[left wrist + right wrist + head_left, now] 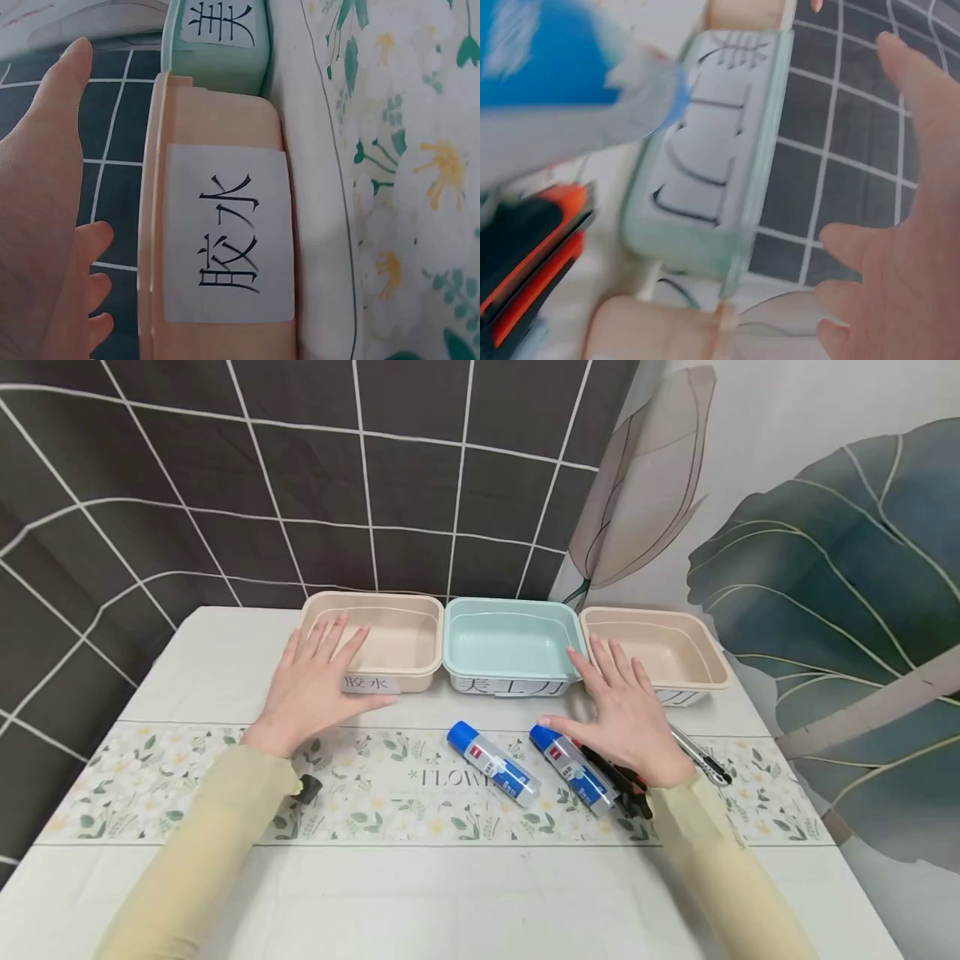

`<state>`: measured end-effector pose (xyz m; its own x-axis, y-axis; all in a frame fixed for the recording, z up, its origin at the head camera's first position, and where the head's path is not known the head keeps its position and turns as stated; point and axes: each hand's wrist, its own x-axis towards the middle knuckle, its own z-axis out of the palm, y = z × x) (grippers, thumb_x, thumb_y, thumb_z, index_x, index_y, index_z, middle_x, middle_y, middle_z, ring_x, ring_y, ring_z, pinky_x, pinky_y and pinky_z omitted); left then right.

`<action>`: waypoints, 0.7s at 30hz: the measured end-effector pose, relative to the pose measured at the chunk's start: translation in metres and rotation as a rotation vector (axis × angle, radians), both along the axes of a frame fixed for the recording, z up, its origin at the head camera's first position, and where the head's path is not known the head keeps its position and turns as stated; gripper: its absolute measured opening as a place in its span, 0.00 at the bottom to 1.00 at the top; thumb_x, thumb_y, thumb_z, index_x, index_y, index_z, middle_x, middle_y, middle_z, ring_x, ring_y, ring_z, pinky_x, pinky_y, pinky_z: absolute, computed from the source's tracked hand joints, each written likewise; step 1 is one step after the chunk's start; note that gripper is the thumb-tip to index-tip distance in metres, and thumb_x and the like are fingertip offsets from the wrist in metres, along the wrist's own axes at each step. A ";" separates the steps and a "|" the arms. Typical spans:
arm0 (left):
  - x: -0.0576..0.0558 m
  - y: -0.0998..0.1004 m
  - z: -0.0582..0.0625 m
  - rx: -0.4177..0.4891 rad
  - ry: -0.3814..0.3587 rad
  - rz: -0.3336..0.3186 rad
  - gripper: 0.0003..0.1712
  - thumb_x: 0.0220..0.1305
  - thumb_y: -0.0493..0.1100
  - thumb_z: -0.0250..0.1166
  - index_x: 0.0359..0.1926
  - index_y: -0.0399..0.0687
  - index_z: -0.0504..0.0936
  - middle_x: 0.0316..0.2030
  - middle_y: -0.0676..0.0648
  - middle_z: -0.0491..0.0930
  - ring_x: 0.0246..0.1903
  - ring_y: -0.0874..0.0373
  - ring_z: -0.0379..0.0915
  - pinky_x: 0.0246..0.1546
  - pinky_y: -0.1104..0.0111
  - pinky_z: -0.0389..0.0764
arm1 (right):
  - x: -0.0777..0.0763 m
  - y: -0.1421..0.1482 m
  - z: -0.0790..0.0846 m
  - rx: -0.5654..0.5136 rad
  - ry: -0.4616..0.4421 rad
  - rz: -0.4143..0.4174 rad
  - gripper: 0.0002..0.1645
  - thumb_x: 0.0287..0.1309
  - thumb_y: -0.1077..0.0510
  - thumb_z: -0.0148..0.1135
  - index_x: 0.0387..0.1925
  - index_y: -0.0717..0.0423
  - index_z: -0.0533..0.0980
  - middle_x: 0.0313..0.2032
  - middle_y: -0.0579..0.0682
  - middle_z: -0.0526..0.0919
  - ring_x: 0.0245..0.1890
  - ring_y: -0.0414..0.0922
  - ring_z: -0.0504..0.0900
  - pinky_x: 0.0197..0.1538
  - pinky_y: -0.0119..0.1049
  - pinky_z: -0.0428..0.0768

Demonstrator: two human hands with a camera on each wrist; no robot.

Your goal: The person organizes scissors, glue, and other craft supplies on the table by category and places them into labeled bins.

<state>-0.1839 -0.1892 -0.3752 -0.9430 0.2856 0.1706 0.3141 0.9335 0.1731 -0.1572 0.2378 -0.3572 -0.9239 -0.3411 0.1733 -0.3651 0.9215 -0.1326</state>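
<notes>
My left hand [311,689], fingers spread and straight, hovers at the front left of the left beige bin [408,678], whose label reads 胶水. In the left wrist view its thumb [64,90] points up beside that bin. My right hand [630,718] is spread too, above black-and-orange utility knives [536,262] and between the blue bin [510,605] and the right beige bin [705,681]. Two clear glue bottles with blue caps lie on the table: one glue bottle [495,764] in the middle, another glue bottle [573,772] by my right hand. Neither hand holds anything.
A silver utility knife [697,752] lies right of my right hand, partly hidden by it. The three bins stand in a row along the table's back edge, before a dark gridded curtain [300,468]. A floral strip [390,802] crosses the white tablecloth.
</notes>
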 end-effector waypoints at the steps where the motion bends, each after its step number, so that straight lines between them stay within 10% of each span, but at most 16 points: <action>1: 0.000 -0.002 0.002 0.003 -0.002 0.003 0.67 0.54 0.87 0.51 0.82 0.49 0.51 0.80 0.39 0.40 0.78 0.43 0.30 0.75 0.49 0.26 | 0.001 -0.002 0.002 -0.012 0.008 0.008 0.65 0.54 0.17 0.56 0.81 0.50 0.53 0.80 0.56 0.44 0.79 0.52 0.36 0.77 0.58 0.44; 11: -0.013 -0.032 0.009 0.062 -0.015 0.006 0.69 0.55 0.82 0.60 0.81 0.43 0.47 0.81 0.40 0.37 0.79 0.46 0.31 0.75 0.52 0.25 | 0.021 -0.035 0.009 -0.252 -0.028 0.134 0.60 0.50 0.32 0.76 0.73 0.63 0.65 0.75 0.61 0.61 0.74 0.60 0.58 0.71 0.60 0.62; 21: -0.028 -0.052 -0.005 0.103 -0.092 0.033 0.68 0.61 0.80 0.56 0.80 0.34 0.42 0.80 0.37 0.38 0.78 0.43 0.32 0.75 0.54 0.24 | 0.042 -0.067 -0.011 -0.262 -0.181 0.174 0.55 0.48 0.35 0.79 0.71 0.60 0.70 0.68 0.54 0.74 0.68 0.51 0.72 0.68 0.49 0.72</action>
<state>-0.2118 -0.2413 -0.3805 -0.9647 0.2395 0.1098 0.2617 0.9190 0.2950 -0.1149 0.1706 -0.3684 -0.8797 -0.4614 0.1150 -0.4624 0.7737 -0.4331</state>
